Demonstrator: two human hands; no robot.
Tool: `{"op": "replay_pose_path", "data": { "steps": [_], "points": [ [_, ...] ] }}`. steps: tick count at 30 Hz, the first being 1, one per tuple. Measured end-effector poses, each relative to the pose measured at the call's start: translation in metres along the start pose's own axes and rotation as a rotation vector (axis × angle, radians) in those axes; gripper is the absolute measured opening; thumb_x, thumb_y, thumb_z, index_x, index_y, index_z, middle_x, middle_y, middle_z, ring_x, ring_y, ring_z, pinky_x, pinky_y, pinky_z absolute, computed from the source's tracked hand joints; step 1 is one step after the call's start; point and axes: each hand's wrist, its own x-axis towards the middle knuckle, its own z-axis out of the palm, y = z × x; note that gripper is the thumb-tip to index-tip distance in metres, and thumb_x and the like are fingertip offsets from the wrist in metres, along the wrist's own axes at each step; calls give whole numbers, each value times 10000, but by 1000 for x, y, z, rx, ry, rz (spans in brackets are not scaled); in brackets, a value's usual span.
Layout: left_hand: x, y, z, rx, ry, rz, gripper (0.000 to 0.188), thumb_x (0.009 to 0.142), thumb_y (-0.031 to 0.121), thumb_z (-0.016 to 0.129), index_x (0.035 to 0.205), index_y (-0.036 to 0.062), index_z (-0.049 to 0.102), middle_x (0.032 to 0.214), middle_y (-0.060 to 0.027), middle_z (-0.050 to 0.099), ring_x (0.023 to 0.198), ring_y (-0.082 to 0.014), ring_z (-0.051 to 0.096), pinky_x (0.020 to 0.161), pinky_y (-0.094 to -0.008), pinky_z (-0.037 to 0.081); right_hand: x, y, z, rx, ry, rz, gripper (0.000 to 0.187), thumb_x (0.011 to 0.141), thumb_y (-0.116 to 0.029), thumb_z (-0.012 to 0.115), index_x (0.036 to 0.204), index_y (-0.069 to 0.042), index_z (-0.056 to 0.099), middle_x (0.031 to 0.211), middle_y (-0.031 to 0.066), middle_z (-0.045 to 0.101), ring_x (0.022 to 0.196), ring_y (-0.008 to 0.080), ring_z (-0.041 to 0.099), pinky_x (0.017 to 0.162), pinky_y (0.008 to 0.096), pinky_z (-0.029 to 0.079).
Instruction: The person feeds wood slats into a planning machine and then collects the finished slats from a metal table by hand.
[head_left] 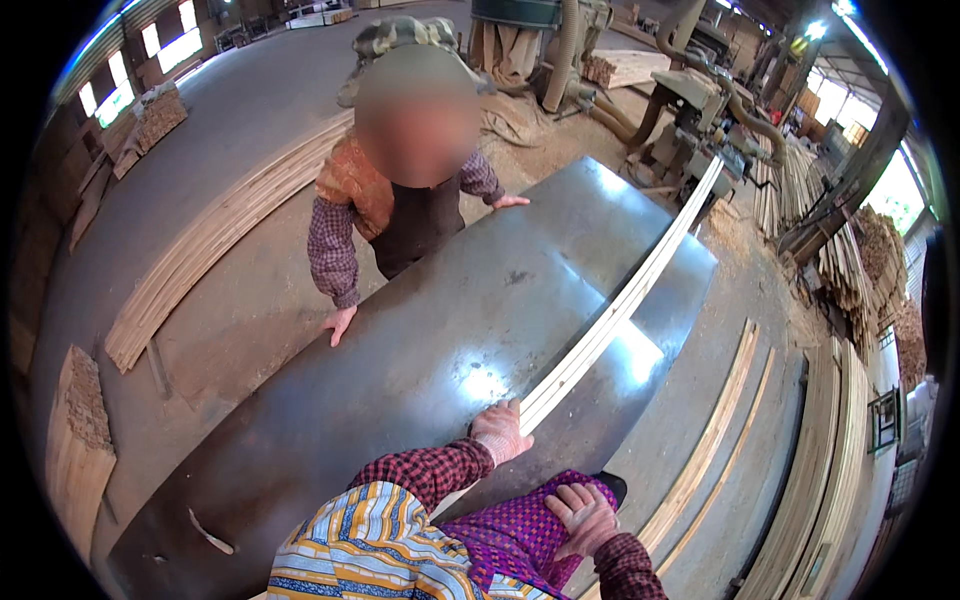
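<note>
- The wood strips (622, 316) look light to lift one by one, but a bunch may feel a bit heavy.
- They are probably stiff when short, but this long they may droop and wobble.
- They are likely dry and not too slippery, though they could slide on the smooth, shiny table (400, 350) and the rough edges may give splinters.
- A good place to hold is the near end, with the fingers around all the strips.
- The left hand (502, 432) is bent over the strips near that end; I cannot tell how tight it is.
- The right hand (585, 518) is loosely spread on the purple cloth (500, 535), with nothing seen in it.
- The strips are pale, long and thin, side by side.
- They lie along the table and poke past its far edge toward the machine (700, 110).
</note>
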Motion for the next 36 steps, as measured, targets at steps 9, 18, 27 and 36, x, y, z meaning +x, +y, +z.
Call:
{"op": "replay_pose_path", "data": {
  "steps": [9,18,27,36],
  "points": [
    [11,11,-1,-47,-31,-68,722,878,590,733,1407,113,611,1387,-137,645,1309,-324,645,1082,-458,526,-4,-5,-3,19,3,36,1246,539,-648,944,1593,-200,452,1592,135,509,1508,370,443,1273,554,305],
    [6,14,0,-9,12,-68,694,888,578,720,1382,100,625,1392,-132,627,1294,-329,648,1047,-479,541,-5,-7,1,37,26,42,1251,525,-642,950,1590,-206,460,1589,135,514,1509,373,443,1272,560,304],
    [10,13,6,-7,38,-39,715,878,580,722,1388,87,630,1367,-161,652,1270,-329,666,1048,-461,545,-6,-8,9,-9,45,40,1264,523,-687,928,1593,-205,458,1593,138,512,1502,382,446,1265,568,308],
    [12,16,8,9,82,-44,678,877,585,716,1323,79,651,1320,-169,669,1216,-323,689,1013,-456,549,-4,-7,6,-2,-1,44,1242,584,-704,904,1618,-195,440,1638,158,481,1528,394,420,1273,557,293]
  ]
}}
